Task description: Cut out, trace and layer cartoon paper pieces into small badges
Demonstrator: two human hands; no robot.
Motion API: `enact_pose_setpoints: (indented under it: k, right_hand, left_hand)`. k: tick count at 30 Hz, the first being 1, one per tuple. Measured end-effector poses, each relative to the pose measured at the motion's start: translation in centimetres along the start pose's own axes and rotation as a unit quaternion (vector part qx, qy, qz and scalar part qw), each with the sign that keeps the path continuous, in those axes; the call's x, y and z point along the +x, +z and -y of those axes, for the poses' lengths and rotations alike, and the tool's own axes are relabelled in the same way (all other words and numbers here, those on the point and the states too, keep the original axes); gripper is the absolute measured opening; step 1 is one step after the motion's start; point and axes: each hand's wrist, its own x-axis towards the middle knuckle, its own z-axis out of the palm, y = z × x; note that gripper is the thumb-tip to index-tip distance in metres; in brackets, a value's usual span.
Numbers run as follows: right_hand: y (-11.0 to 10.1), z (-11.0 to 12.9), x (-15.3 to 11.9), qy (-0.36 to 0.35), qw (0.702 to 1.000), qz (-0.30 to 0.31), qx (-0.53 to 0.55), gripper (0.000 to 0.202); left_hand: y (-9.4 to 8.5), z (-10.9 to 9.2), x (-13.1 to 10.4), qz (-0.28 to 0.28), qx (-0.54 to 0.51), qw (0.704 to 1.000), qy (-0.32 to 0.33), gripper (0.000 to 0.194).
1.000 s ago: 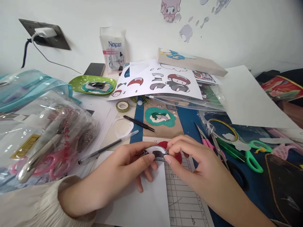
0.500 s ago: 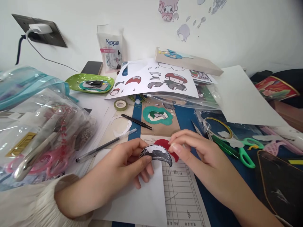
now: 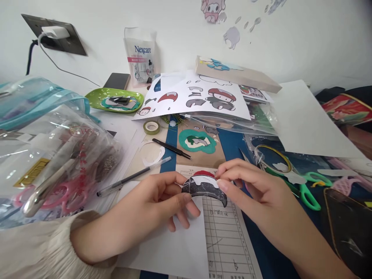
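A dark curved cut-out (image 3: 205, 190) with a white patch on its upper part is pinched at its left end between the thumb and fingers of my left hand (image 3: 162, 197). Behind it shows the top of a red piece (image 3: 204, 173), mostly hidden. My right hand (image 3: 247, 186) has thumb and index finger closed at the right edge of the pieces; its fingertips seem to hold the red piece. Both hands are above a white sheet (image 3: 168, 248) and a ruled form (image 3: 221, 232).
Black tweezers (image 3: 171, 148), a pen (image 3: 133, 176) and a tape roll (image 3: 151, 126) lie beyond my hands. Green-handled scissors (image 3: 309, 195) are at right, a clear bag (image 3: 58, 155) at left. Farther back are a green tray (image 3: 93, 99) and a printed sheet (image 3: 186, 108).
The dark cut-out and the red piece have come closer together, so less red shows. The whole view has shifted slightly, with objects now farther right.
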Motion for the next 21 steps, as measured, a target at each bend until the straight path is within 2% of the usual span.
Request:
enact_pose_setpoints:
  k: [5,21]
  right_hand:
    - [-0.07,-0.29,-0.20,-0.011,1.000,-0.015,-0.013,0.019]
    - [-0.21,-0.16,-0.15,-0.003,1.000,-0.001,-0.022,0.022]
  left_hand:
    - [-0.20,0.12,-0.04,0.011,-0.027,0.999,0.011,0.017]
    - [-0.22,-0.11,-0.10,0.002,-0.067,0.998,-0.001,0.023]
